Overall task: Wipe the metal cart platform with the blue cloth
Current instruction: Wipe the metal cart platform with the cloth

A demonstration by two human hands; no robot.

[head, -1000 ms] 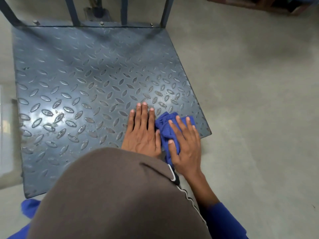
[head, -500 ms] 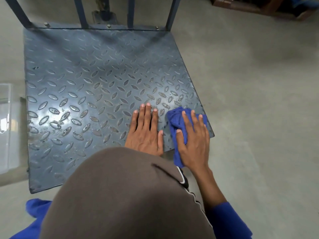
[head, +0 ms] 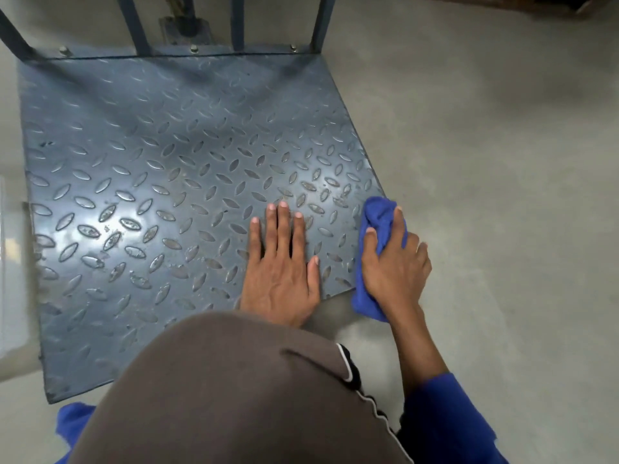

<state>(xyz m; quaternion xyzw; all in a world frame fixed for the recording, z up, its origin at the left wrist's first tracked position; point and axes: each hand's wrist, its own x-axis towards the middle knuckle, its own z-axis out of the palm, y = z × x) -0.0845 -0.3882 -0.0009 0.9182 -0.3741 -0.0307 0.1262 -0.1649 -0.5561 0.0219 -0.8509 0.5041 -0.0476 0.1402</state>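
Observation:
The metal cart platform (head: 160, 169) is a grey-blue diamond-tread plate lying low over the floor, filling the left and middle of the view. My left hand (head: 281, 262) rests flat on its near right part, fingers spread, holding nothing. My right hand (head: 393, 262) grips the bunched blue cloth (head: 378, 219) at the platform's near right corner. The cloth wraps over the right edge and hangs below my palm.
The cart's upright handle bars (head: 320, 21) rise from the platform's far edge. Grey concrete floor (head: 502, 195) spreads to the right. A pale translucent object (head: 10, 279) sits at the left edge. My brown-clad knee (head: 234, 396) hides the platform's near edge.
My right hand has slid the cloth rightward, from on top of the plate to its right edge. My left hand has stayed flat in place.

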